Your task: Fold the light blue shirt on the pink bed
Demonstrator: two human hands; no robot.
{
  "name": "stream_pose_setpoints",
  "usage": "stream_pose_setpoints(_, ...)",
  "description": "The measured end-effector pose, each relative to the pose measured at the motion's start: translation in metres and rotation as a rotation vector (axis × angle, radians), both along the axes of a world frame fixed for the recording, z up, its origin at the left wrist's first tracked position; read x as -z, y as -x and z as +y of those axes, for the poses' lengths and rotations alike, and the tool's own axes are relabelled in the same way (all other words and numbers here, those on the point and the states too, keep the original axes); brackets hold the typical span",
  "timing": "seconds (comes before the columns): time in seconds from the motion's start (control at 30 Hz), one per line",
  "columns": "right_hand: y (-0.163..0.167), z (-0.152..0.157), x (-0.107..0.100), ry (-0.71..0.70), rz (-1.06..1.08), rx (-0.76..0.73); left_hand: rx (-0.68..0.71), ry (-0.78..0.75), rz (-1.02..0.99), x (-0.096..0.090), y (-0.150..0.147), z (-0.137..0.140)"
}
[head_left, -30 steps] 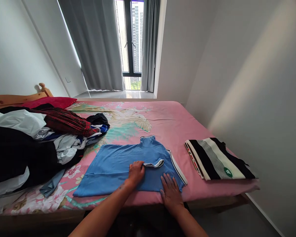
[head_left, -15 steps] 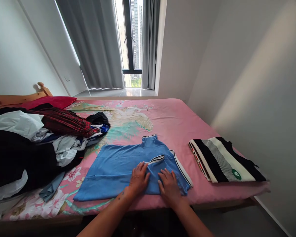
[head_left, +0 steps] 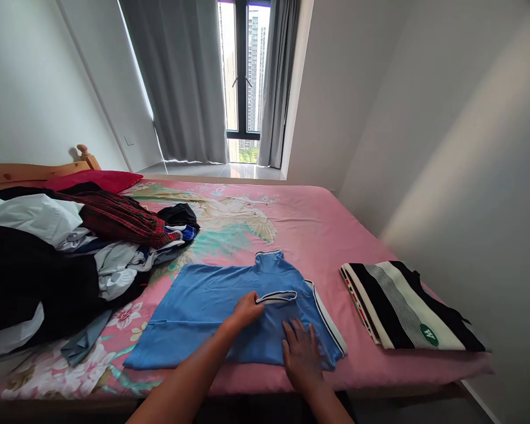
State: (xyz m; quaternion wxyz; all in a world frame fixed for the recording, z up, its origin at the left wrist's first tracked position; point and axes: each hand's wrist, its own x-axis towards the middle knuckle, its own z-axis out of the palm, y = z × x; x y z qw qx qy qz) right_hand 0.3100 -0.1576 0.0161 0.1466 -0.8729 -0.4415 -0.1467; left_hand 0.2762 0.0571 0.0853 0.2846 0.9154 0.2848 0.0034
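A blue polo shirt [head_left: 203,306] with black-and-white trim lies flat near the front edge of the bed [head_left: 318,229]. My left hand [head_left: 246,310] pinches the folded sleeve's trimmed cuff at the shirt's middle. My right hand [head_left: 301,357] lies flat on the shirt's near right part, fingers spread, pressing the cloth down beside the collar band.
A folded black-and-white striped garment [head_left: 406,306] lies at the bed's right corner. A heap of unfolded clothes [head_left: 62,253] covers the left side, with a red pillow [head_left: 101,179] behind. A wall runs close along the right. Grey curtains and a window stand beyond the bed.
My left hand went from lying flat on the shirt to pinching the sleeve cuff. My right hand slid slightly nearer the front edge. The camera view shifted a little.
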Motion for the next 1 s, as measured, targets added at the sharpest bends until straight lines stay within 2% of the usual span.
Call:
stream_pose_setpoints(0.13, 0.004, 0.002, -0.002, 0.013, 0.068, 0.052, -0.077, -0.062, -0.09, -0.005, 0.022, -0.011)
stream_pose_setpoints(0.17, 0.005, 0.002, -0.002, 0.021, 0.084, 0.062, -0.054, -0.078, -0.13, -0.006, 0.026, -0.017)
stream_pose_setpoints(0.2, 0.006, 0.002, -0.002, 0.032, 0.095, 0.066, 0.027, -0.089, -0.176, -0.008, 0.029, -0.023)
stream_pose_setpoints(0.3, 0.006, 0.003, -0.001, 0.076, 0.117, 0.051, 0.493, -0.117, -0.284, -0.009, 0.029, -0.041)
stream_pose_setpoints(0.33, 0.005, 0.003, -0.001, 0.089, 0.129, 0.052, 0.605, -0.135, -0.285, -0.007, 0.028, -0.044)
stream_pose_setpoints(0.37, 0.005, 0.002, -0.002, 0.098, 0.142, 0.052, 0.645, -0.156, -0.256, -0.005, 0.026, -0.047)
stream_pose_setpoints(0.47, 0.004, 0.002, -0.01, 0.104, 0.164, 0.046, 0.496, -0.187, -0.082, 0.003, 0.02, -0.046)
stream_pose_setpoints(0.53, 0.003, 0.004, -0.016, 0.097, 0.154, 0.048, 0.448, -0.184, 0.006, 0.008, 0.019, -0.042)
stream_pose_setpoints(0.63, 0.003, 0.009, -0.017, 0.13, 0.174, 0.097, 0.416, -0.2, 0.017, 0.014, 0.021, -0.04)
stream_pose_setpoints(0.73, 0.006, 0.011, -0.011, 0.178, 0.21, 0.134, 0.376, -0.164, -0.005, 0.011, 0.029, -0.046)
stream_pose_setpoints(0.8, 0.008, 0.007, -0.011, 0.092, 0.186, 0.117, 0.317, -0.096, -0.062, -0.001, 0.038, -0.055)
stream_pose_setpoints(0.87, 0.007, -0.004, -0.018, -0.102, 0.139, 0.047, 0.209, -0.004, -0.232, -0.02, 0.05, -0.068)
stream_pose_setpoints(0.9, 0.005, -0.01, -0.024, -0.206, 0.114, -0.034, 0.16, 0.061, -0.359, -0.032, 0.057, -0.074)
stream_pose_setpoints(0.93, 0.003, -0.016, -0.032, -0.258, 0.098, -0.097, 0.14, 0.149, -0.495, -0.045, 0.066, -0.08)
stream_pose_setpoints(1.0, -0.001, -0.025, -0.048, -0.306, 0.084, -0.21, 0.195, 0.399, -0.621, -0.067, 0.087, -0.089)
